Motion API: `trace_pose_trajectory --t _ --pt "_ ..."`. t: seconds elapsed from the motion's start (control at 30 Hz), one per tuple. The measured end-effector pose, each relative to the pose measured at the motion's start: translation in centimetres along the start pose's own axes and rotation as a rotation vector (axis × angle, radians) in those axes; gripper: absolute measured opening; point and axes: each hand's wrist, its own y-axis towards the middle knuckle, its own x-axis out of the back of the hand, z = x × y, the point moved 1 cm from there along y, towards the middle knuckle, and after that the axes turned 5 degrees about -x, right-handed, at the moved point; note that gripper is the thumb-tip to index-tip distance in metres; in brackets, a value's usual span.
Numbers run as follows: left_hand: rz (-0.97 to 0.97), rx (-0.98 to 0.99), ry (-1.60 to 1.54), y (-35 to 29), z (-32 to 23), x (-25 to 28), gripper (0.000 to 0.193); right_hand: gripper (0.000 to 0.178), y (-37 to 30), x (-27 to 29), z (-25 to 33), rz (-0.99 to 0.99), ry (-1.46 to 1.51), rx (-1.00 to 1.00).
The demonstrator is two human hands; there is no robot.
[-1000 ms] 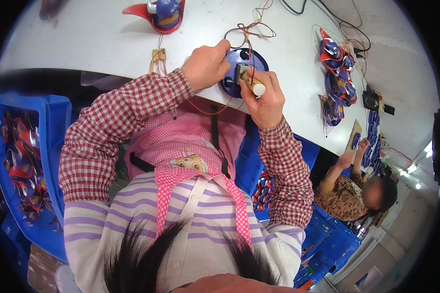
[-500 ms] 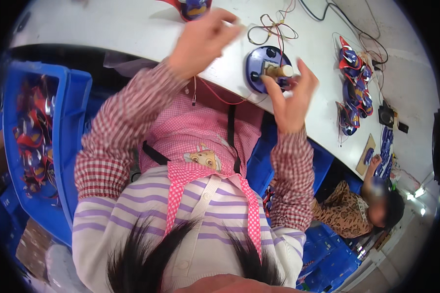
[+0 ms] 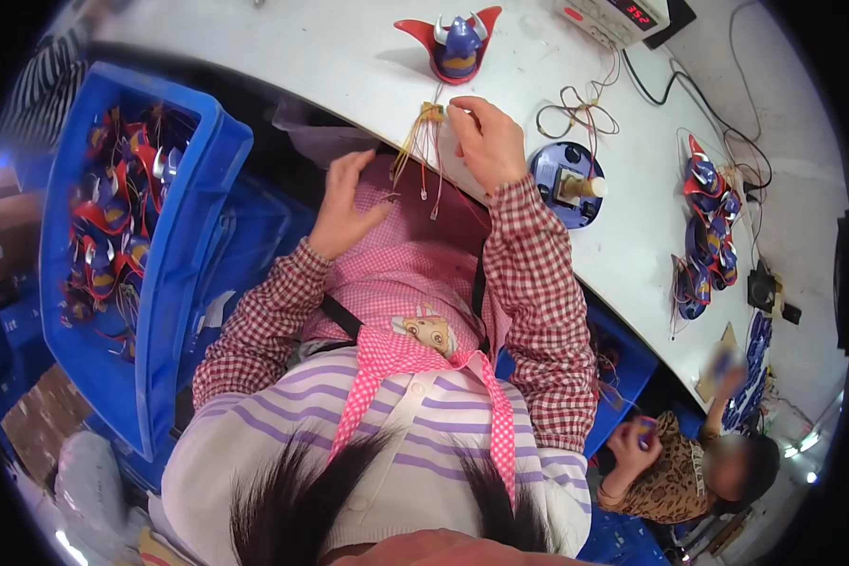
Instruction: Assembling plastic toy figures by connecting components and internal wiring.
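- Small circuit board (image 3: 431,112): table edge, just beside right hand (image 3: 491,143) fingertips; can't tell if pinched.
- Left hand (image 3: 346,212): fingers apart, empty, wires (image 3: 409,139) hanging off to their right.
- Board likely light, stiff; wires limp, joints probably fragile; grip board edges.
- White table (image 3: 321,57) under right fingers; horned toy head (image 3: 458,47) beyond them; blue bin (image 3: 176,274) left of left fingers.

I have my bare, spread-fingered left hand (image 3: 343,213) toward half past ten, my bare, loosely curled right hand (image 3: 490,143) toward one.
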Motion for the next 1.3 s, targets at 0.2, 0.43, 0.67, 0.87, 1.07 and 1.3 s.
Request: trace_pose_trajectory --t 0.2,0.43,0.67,0.87,1.07,1.3 --pt "0.018 0.225 -0.360 -1.0 1.9 -2.7 0.069 0.019 2.6 -1.3 1.3 0.135 -0.142 -0.192" --pt "0.044 0.175 -0.384 -0.7 3.2 -4.6 0.058 0.019 3.2 -0.3 2.7 0.300 0.035 -0.473" --pt "0.222 0.571 -1.303 -0.3 0.7 -3.8 0.031 0.020 2.5 0.2 1.9 0.256 0.187 -0.460" --pt "0.212 0.693 -1.627 -0.6 -2.2 -0.9 0.023 0.014 -7.3 0.9 5.5 -0.059 -0.009 0.370" --pt "0.148 0.626 -1.556 -0.4 -3.5 -0.6 0.022 0.020 -11.8 -0.8 4.4 0.045 -0.164 0.286" --pt "0.161 0.600 -1.514 0.1 -4.6 0.9 0.021 0.019 -11.7 -1.2 1.9 0.138 0.382 -0.157"
